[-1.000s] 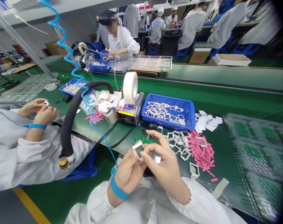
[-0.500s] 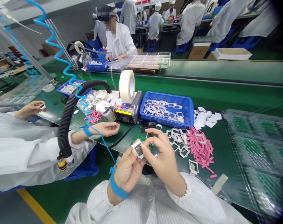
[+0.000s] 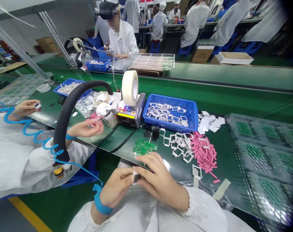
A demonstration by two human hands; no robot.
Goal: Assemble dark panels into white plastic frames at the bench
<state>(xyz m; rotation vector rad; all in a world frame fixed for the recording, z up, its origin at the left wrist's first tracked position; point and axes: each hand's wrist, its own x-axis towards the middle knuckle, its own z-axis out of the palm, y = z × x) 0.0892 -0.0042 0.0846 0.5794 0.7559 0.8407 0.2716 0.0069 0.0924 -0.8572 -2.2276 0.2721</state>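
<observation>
Both my hands meet low in front of my lap, just below the table edge. My left hand [image 3: 116,187], with a blue wrist strap [image 3: 99,200], pinches a small white framed part [image 3: 136,178]. My right hand [image 3: 158,182] lies over the same part, fingers curled round it, hiding most of it. Right above my hands a green circuit board [image 3: 144,146] rests on the dark green table [image 3: 117,141]. Loose white frames [image 3: 179,145] and a heap of pink strips [image 3: 204,151] are spread to the right of it.
A blue bin [image 3: 193,112] of white frames and a tape dispenser [image 3: 130,108] with a white roll stand behind. Clear trays of green boards [image 3: 264,154] fill the right. A co-worker's hand [image 3: 87,128] reaches over the table at left, beside a black ribbed hose [image 3: 66,112]. A conveyor [image 3: 233,80] runs behind.
My hands dropped from above the table edge down to my lap with the small part. The co-worker's hand drew back left. The blue coiled cable swung down to the left.
</observation>
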